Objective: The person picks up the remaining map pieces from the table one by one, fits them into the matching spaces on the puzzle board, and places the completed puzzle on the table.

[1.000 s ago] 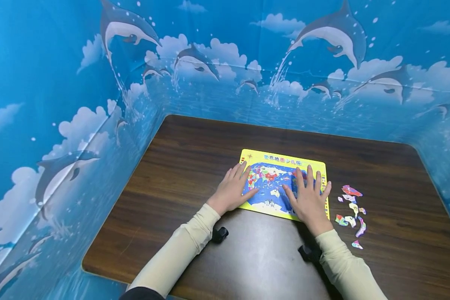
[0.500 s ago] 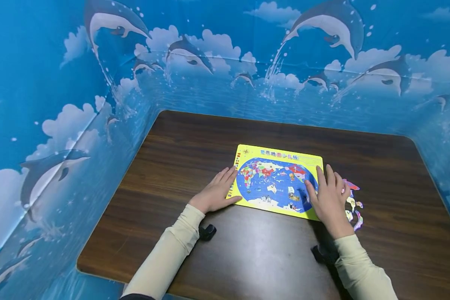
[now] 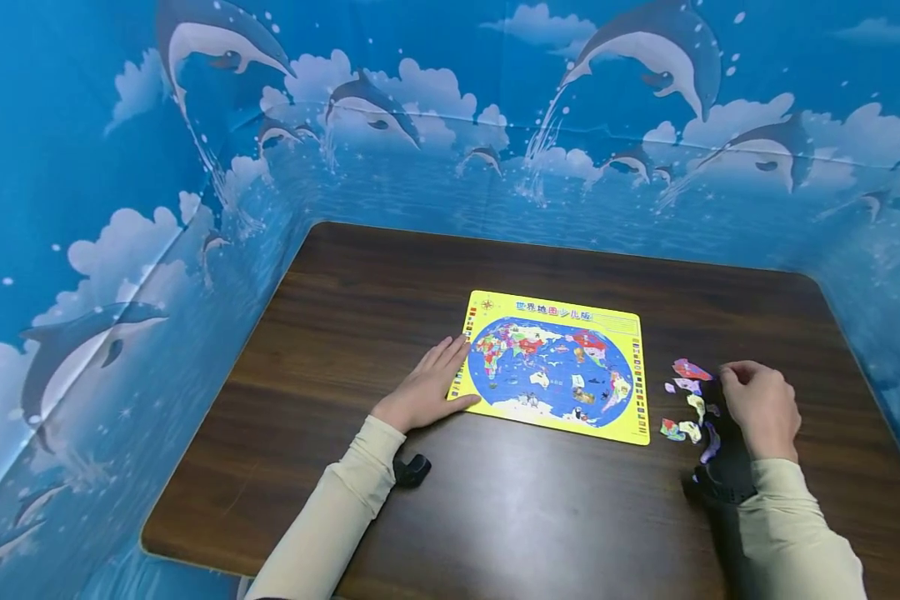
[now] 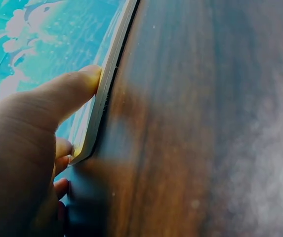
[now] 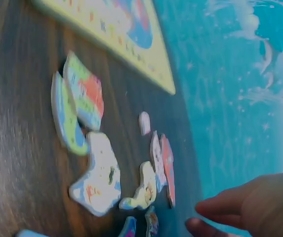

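Note:
A yellow-edged world-map puzzle board (image 3: 555, 367) lies flat on the table. My left hand (image 3: 423, 387) rests with extended fingers along its left edge; in the left wrist view the thumb (image 4: 74, 91) touches the board's rim. Right of the board lie several loose puzzle pieces, among them a red-and-purple one (image 3: 692, 370), a red-and-green one (image 5: 86, 94) and a whitish one (image 5: 99, 177). My right hand (image 3: 761, 408) is just beyond their right side, fingers loosely bent. In the right wrist view its fingertips (image 5: 205, 206) stand apart from the pieces and hold nothing visible.
The dark wood table (image 3: 375, 292) has rounded corners. Blue dolphin-printed cloth (image 3: 420, 192) hangs around its back and sides. A black wrist device (image 3: 412, 472) sits under the left wrist, and another (image 3: 720, 487) is under the right.
Both hands lay over the board before. The right hand has moved right, across the loose pieces to their far side. The left hand has slid to the board's left edge.

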`<state>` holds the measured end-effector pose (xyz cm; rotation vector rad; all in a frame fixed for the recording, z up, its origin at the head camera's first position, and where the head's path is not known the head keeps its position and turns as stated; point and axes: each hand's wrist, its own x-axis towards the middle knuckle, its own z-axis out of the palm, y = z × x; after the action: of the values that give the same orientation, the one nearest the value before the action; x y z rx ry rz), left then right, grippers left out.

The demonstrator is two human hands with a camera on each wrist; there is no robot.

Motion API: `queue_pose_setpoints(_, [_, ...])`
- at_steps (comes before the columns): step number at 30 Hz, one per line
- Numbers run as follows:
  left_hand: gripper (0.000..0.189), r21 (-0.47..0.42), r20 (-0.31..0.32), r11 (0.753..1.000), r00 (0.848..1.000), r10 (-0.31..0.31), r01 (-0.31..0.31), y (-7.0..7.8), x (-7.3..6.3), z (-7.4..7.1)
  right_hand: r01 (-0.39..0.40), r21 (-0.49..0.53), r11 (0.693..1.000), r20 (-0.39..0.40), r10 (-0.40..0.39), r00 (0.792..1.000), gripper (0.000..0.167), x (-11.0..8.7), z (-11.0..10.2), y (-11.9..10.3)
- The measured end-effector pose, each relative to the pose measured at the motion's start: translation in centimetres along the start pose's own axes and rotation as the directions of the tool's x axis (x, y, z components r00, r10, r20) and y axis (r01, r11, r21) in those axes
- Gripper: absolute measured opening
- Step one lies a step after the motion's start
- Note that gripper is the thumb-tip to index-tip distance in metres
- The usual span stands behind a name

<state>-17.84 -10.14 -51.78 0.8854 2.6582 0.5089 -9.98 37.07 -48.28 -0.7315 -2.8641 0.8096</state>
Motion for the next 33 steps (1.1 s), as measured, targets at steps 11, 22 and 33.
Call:
queue_pose_setpoints(11, [0.093,0.018,0.005,1.0,1.0,-0.015,0.015,0.2,-0.2,-0.4,-0.071,-0.098,0.993,0.052,0.077,0.996,0.058,0.6,0.5,-0.4])
queue_pose_setpoints(22, [0.093,0.017,0.002,1.0,1.0,-0.023,0.023,0.5,-0.1,-0.1,-0.093,-0.18,0.979,0.039,0.102,0.994,0.061,0.7,1.3,-1.2])
queue_pose_setpoints(33, [0.094,0.02,-0.013,1.0,1.0,-0.019,0.019,0.3,-0.1,0.1,-0.1,-0.044,0.994,0.085,0.104,0.991,0.044,1.0,1.0,-2.0])
